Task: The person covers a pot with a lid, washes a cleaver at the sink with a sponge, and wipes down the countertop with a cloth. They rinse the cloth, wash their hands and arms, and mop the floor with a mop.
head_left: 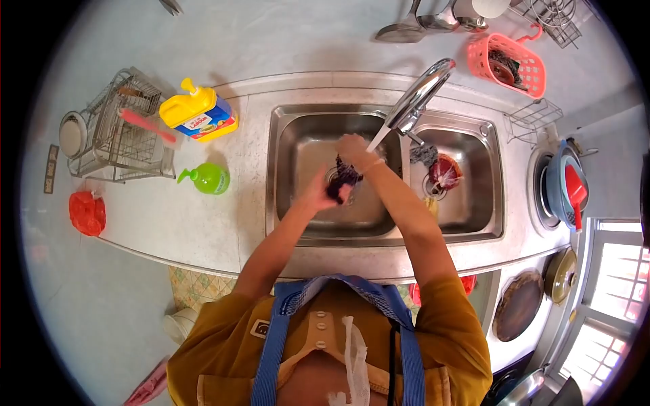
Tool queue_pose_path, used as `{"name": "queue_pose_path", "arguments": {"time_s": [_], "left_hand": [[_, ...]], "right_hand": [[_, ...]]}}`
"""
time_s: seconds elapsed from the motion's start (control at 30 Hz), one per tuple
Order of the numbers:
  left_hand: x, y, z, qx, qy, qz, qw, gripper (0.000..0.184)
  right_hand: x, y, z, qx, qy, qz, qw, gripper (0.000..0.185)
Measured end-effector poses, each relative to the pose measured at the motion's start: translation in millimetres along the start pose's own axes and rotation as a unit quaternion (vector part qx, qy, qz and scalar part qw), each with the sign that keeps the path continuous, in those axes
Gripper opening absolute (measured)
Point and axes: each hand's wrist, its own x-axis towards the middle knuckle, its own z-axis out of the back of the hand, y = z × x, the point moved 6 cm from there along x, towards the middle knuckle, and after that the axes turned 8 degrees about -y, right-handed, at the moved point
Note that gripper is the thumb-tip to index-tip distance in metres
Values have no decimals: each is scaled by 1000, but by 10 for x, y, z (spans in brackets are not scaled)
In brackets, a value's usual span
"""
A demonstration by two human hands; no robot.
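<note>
Over the larger left basin of the steel sink [291,220], both hands are on a dark purple, leafy-looking bundle [344,177]. My left hand [318,192] is at its lower left side, with its fingers curled around the lower end. My right hand [356,151] grips its upper end, knuckles up, beside the water stream. Water runs from the chrome faucet [421,96] down next to my right wrist. What exactly the bundle is cannot be made out.
The right basin holds a red, round item [445,172] and a grey scrubber [424,155]. Left of the sink stand a green pump bottle [208,178], a yellow detergent jug [198,115] and a wire rack [128,135]. A blue basin [560,186] is at the right.
</note>
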Motion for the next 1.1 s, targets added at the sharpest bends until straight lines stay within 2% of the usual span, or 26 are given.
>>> {"name": "queue_pose_path", "arguments": {"time_s": [0.07,0.1,0.13,0.17,0.2,0.27,0.3,0.33,0.4,0.43,0.47,0.5,0.53,0.57,0.63,0.67,0.73,0.8,0.83,0.87,0.9,0.93,0.97,1.03,1.07,1.1], "left_hand": [[382,-201,-154,-28,35,-67,997,76],[420,-151,-323,-31,39,-64,997,76],[432,-193,-510,4,43,-129,991,71],[431,-264,-664,37,45,-194,979,67],[604,-360,-615,37,49,-190,980,67],[1025,-442,-592,138,233,-94,958,55],[1165,-496,-524,187,163,-137,959,46],[1245,-465,-473,185,164,-133,960,46],[1155,-328,-414,88,7,-99,991,40],[1180,-347,-362,155,-14,-126,980,33],[1167,-360,-295,155,-14,-127,980,33],[1110,-291,-228,98,32,-75,992,31],[1052,-211,-175,41,77,-23,996,30],[1000,-207,-42,62,-47,-78,994,22],[640,-88,-144,91,-68,-85,990,15],[512,-59,-147,122,-89,-88,985,9],[418,29,-129,47,-43,-60,996,6],[276,36,-273,-111,-27,-148,982,9],[191,102,-423,-208,31,-124,970,8],[30,209,-591,-208,32,-126,969,8],[-183,355,-841,-254,66,-113,958,6],[-370,500,-1054,-300,99,-98,944,5],[-517,675,-1272,-326,162,-21,931,4],[-740,967,-1551,-356,269,117,887,11],[-851,1072,-1574,-331,259,118,900,28],[-945,1134,-1597,-281,280,126,909,28]], "right_hand": [[-163,129,178,-17,-30,-2,999,12],[-271,184,306,-33,-64,-2,997,8],[-314,174,438,-50,-99,-2,994,6],[-293,33,177,-39,-76,-12,996,6],[-391,6,231,-43,-74,-14,996,6],[-754,-96,606,175,-304,-108,930,13],[-801,-114,559,124,-173,-170,962,27],[-921,-130,616,122,-170,-173,962,27],[-1137,-272,739,395,-266,-154,866,31],[-1181,-465,378,600,-309,-253,693,31],[-1265,-611,356,679,-330,-329,568,34],[-1387,-754,302,739,-340,-396,427,37],[-1404,-976,293,726,-392,-384,416,23],[-1463,-1164,389,665,-455,-396,439,15],[-1497,-1493,369,621,-448,-432,477,25],[-1484,-1613,349,625,-433,-422,494,21],[-1477,-1509,342,729,-382,-382,420,26],[-1551,-1166,512,690,-412,-328,497,52],[-1575,-826,743,592,-411,-288,631,60],[-1562,-421,929,476,-399,-239,747,68],[-1537,-106,908,387,-419,-226,789,63],[-1503,83,960,346,-453,-191,799,60],[-1474,277,1012,301,-487,-157,805,58],[-1408,312,1038,341,-521,-202,756,43],[-1350,223,1051,382,-525,-235,724,36],[-1309,149,1112,409,-524,-249,704,31]]}}
